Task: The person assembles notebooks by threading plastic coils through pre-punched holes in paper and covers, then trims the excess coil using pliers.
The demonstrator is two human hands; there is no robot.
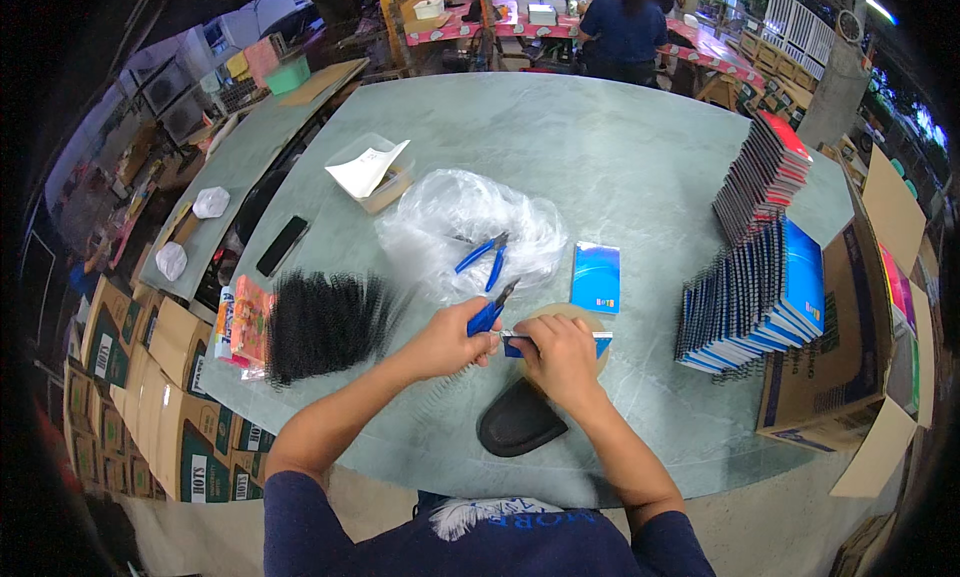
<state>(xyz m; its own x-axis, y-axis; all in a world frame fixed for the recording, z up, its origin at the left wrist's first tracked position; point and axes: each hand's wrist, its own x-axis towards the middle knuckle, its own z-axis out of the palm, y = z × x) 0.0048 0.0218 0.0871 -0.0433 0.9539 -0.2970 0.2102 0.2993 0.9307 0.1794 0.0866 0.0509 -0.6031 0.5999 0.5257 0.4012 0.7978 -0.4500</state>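
Observation:
My left hand (450, 339) is closed around blue-handled cutting pliers (484, 318), their dark jaws pointing away from me. My right hand (565, 359) grips a small blue notebook (603, 344), seen nearly edge-on; the fingers hide much of it. Both hands meet at the notebook's left end. Beneath the right hand shows part of a round tan disc (548, 382). A black curved pad (520, 419) lies nearer me. Beyond the hands, a second pair of blue-handled pliers (494, 267) rests on a clear plastic bag (430, 212), with another blue notebook (597, 277) to its right.
Black spiral coils (325, 327) lie left, beside colourful packets (250, 322) and a phone (282, 246). A plastic container (390, 192) holds paper. Blue notebooks (755, 292) and red notebooks (765, 172) are stacked right, near an open carton (830, 377). Another person (625, 27) is beyond the table.

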